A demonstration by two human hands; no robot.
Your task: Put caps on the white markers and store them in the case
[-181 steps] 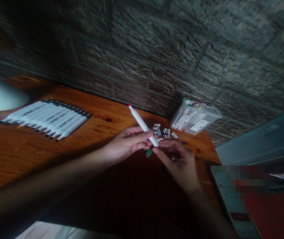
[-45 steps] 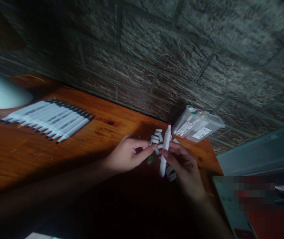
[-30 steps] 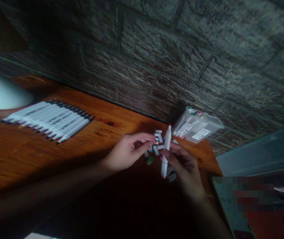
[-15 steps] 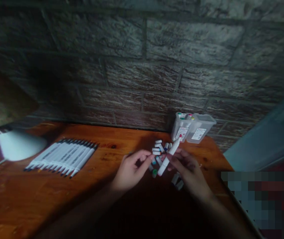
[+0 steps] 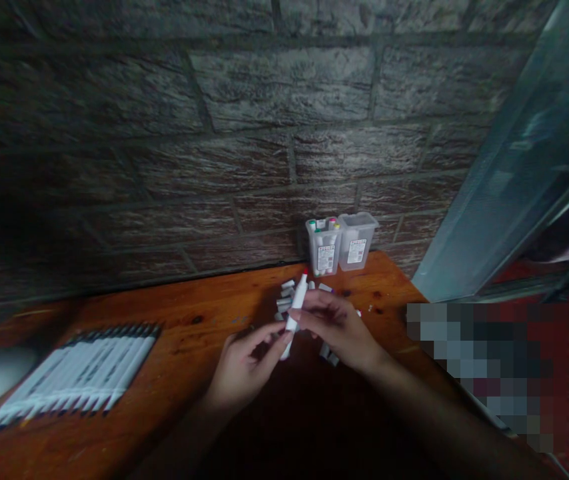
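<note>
Dim light: the table (image 5: 179, 353) glows orange along its back edge and sinks to near-black towards the front. The wall (image 5: 244, 160) darkens above its left corner. The pen (image 5: 298, 298) shows pale, slightly blurred. Coarse pixels mask a patch (image 5: 479, 373) beyond the right edge.

Bare counter (image 5: 184, 350) lay open between the row of pens (image 5: 82, 367) and the left hand (image 5: 244, 367); loose caps (image 5: 288, 285) and two boxes (image 5: 357, 251) obstructed the wall (image 5: 254, 160) side.

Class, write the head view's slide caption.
Left hand and right hand hold a slim white red-tipped marker over a brown wooden table.
</note>
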